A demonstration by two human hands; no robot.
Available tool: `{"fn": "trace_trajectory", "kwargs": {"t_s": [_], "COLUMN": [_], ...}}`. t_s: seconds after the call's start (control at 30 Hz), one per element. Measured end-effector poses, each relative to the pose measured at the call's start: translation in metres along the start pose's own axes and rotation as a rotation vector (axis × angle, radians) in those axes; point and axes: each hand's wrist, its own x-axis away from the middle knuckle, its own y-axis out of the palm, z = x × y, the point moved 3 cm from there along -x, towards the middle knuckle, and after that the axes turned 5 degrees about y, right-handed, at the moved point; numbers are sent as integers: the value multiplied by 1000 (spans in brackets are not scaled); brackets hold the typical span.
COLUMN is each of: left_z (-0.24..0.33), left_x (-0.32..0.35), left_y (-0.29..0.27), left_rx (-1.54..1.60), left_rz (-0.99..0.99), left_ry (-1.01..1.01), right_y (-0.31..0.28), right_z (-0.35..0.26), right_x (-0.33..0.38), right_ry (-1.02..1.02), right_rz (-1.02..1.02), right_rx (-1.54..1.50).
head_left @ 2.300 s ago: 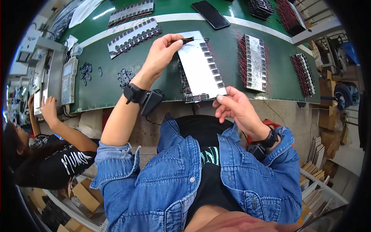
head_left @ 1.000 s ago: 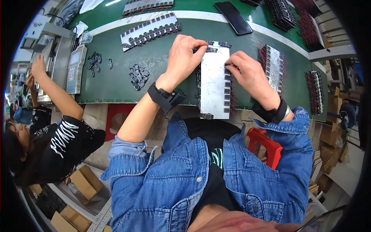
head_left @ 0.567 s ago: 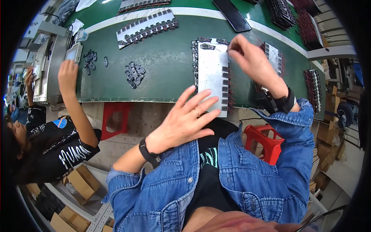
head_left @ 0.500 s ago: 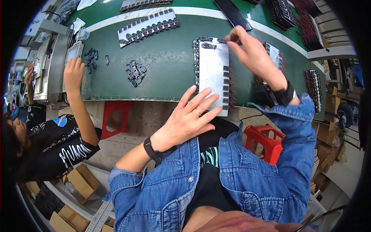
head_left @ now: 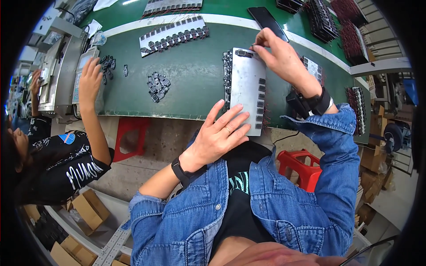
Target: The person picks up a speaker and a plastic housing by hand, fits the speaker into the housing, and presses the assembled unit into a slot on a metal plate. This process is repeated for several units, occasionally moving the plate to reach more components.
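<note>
A flat silvery metal plate [head_left: 244, 84] lies lengthwise before me, overhanging the table's near edge. Small black electronic modules [head_left: 261, 95] with thin red wires line its right side, and another black module [head_left: 243, 53] sits at its far end. My left hand [head_left: 217, 137] lies with spread fingers over the plate's near left part. At the far right corner, the thumb and fingertips of my right hand [head_left: 286, 57] are pinched together; a small dark bit shows at the tips, too small to make out. More black modules [head_left: 227, 73] stick out along the plate's left side.
A heap of loose black modules [head_left: 157, 86] lies left on the green table [head_left: 191, 66]. Beyond it is another filled plate [head_left: 173, 33]. A dark phone [head_left: 268, 22] lies at the back. A co-worker's raised hand [head_left: 90, 82] is at the left, beside a machine. Red stools [head_left: 301, 168] stand below.
My right thumb and fingers have closed into a pinch at the plate's far right corner. The left hand stays on the plate. The co-worker's hand has shifted slightly.
</note>
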Motion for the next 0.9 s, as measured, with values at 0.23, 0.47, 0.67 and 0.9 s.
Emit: {"fn": "trace_trajectory", "kwargs": {"t_s": [0.23,0.47,0.67,0.9], "left_z": [-13,-91,-138,-115], "left_x": [-3,-19,-57,-74], "left_y": [1,18,66,65], "left_rx": [75,700,1268,1406], "left_rz": [7,333,409,267], "left_ry": [-76,-668,-841,-848], "right_y": [13,50,97,88], "right_z": [23,103,91,45], "right_x": [-16,-10,-8,-1], "right_ry": [137,530,609,540], "right_rz": [-39,175,253,394], "right_rx": [-131,-1245,-1599,-1396]}}
